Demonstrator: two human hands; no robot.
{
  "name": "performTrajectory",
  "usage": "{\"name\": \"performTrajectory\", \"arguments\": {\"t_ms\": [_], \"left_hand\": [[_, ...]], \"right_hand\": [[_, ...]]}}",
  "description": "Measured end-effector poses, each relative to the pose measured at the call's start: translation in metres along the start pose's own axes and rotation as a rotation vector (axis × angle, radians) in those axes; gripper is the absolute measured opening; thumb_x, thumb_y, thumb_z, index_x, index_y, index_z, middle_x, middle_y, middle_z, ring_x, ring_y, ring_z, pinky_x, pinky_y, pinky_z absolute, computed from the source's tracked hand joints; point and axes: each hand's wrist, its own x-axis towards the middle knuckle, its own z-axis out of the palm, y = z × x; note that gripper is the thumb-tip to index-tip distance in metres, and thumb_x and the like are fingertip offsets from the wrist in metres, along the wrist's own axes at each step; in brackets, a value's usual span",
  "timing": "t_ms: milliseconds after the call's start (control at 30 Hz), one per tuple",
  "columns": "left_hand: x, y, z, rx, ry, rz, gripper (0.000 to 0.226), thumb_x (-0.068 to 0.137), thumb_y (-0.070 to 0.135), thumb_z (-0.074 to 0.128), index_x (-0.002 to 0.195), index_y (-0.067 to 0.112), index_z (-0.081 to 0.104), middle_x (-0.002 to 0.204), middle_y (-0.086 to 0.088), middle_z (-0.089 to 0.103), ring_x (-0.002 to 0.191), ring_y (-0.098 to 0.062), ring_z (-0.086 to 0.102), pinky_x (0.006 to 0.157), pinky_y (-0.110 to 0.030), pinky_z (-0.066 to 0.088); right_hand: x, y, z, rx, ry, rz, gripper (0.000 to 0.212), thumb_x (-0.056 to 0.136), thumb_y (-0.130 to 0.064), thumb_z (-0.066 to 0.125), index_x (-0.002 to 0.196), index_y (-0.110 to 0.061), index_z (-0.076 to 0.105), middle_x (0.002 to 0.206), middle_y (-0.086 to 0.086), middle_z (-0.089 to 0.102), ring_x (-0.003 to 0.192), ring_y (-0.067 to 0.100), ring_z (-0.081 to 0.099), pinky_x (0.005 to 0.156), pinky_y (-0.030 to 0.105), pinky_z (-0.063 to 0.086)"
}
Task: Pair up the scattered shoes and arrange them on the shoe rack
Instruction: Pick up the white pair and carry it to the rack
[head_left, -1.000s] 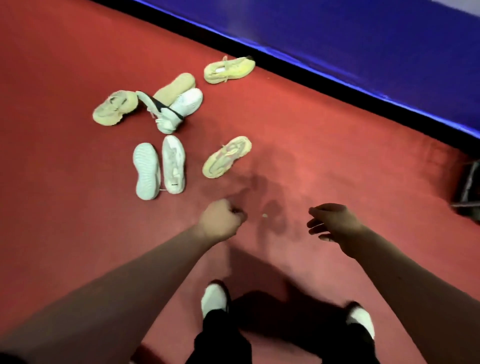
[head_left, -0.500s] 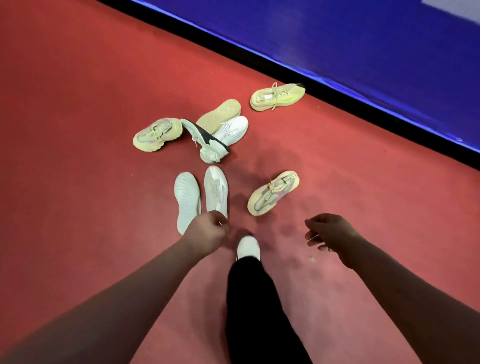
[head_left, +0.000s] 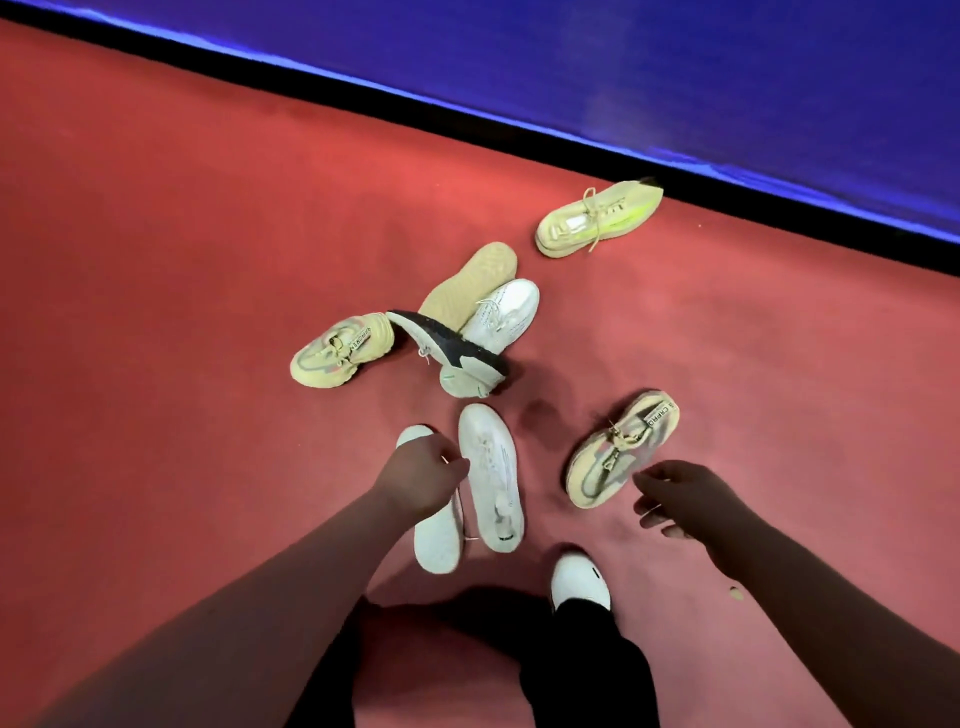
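Several shoes lie scattered on the red carpet (head_left: 182, 260). Nearest me are a white shoe turned sole up (head_left: 436, 543) and an upright white shoe (head_left: 491, 473) beside it. My left hand (head_left: 421, 478) hovers over the sole-up one with its fingers curled, and I see nothing held. A tan-and-grey shoe (head_left: 618, 452) lies to the right, and my right hand (head_left: 685, 499) hangs beside its heel with fingers loosely bent and empty. Farther off lie a tan shoe (head_left: 337, 348), a black-soled shoe on its side (head_left: 452, 353), a white shoe (head_left: 506, 314), a tan sole-up shoe (head_left: 467, 280) and a yellow-green shoe (head_left: 597, 218). No shoe rack shows.
A blue wall (head_left: 675, 62) with a black baseboard (head_left: 519, 135) runs diagonally behind the shoes. My own foot in a white shoe (head_left: 579, 579) and black trousers stand just below the white pair.
I have stepped closer to the shoes. My left hand now sits over the white pair and my right hand has come beside the tan-and-grey shoe.
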Motion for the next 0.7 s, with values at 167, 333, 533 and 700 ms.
{"name": "performTrajectory", "arguments": {"t_ms": [167, 333, 533, 700], "left_hand": [[0.037, -0.014, -0.01, 0.099, -0.054, 0.042, 0.013, 0.084, 0.02, 0.055, 0.072, 0.018, 0.059, 0.079, -0.009, 0.068, 0.071, -0.025, 0.065, 0.071, -0.032, 0.051], [0.076, -0.036, -0.027, 0.181, -0.158, 0.18, 0.019, 0.088, 0.023, 0.055, 0.078, 0.009, 0.062, 0.083, -0.014, 0.066, 0.079, -0.028, 0.062, 0.074, -0.038, 0.049], [0.125, -0.077, -0.047, 0.252, -0.184, 0.345, 0.015, 0.085, 0.022, 0.058, 0.071, 0.016, 0.059, 0.071, -0.004, 0.06, 0.072, -0.022, 0.06, 0.074, -0.041, 0.051], [0.206, -0.101, -0.051, 0.372, -0.041, 0.402, 0.018, 0.087, 0.027, 0.058, 0.093, 0.013, 0.067, 0.078, -0.005, 0.064, 0.087, -0.024, 0.064, 0.075, -0.026, 0.044]], "right_hand": [[0.002, 0.007, 0.018, 0.063, 0.079, 0.069, 0.012, 0.092, -0.02, 0.057, 0.087, -0.01, 0.062, 0.077, 0.012, 0.068, 0.065, 0.024, 0.062, 0.055, 0.025, 0.04], [0.007, 0.01, 0.041, 0.158, 0.203, 0.102, 0.013, 0.092, -0.02, 0.057, 0.087, -0.009, 0.061, 0.075, 0.011, 0.067, 0.064, 0.023, 0.061, 0.055, 0.025, 0.041], [0.049, 0.002, 0.086, 0.245, 0.328, 0.045, 0.015, 0.091, -0.021, 0.058, 0.09, -0.007, 0.062, 0.076, 0.013, 0.066, 0.064, 0.024, 0.06, 0.057, 0.027, 0.041], [0.148, -0.017, 0.133, 0.172, 0.327, -0.068, 0.015, 0.091, -0.017, 0.059, 0.077, -0.011, 0.06, 0.074, 0.014, 0.066, 0.059, 0.024, 0.059, 0.053, 0.026, 0.039]]}}
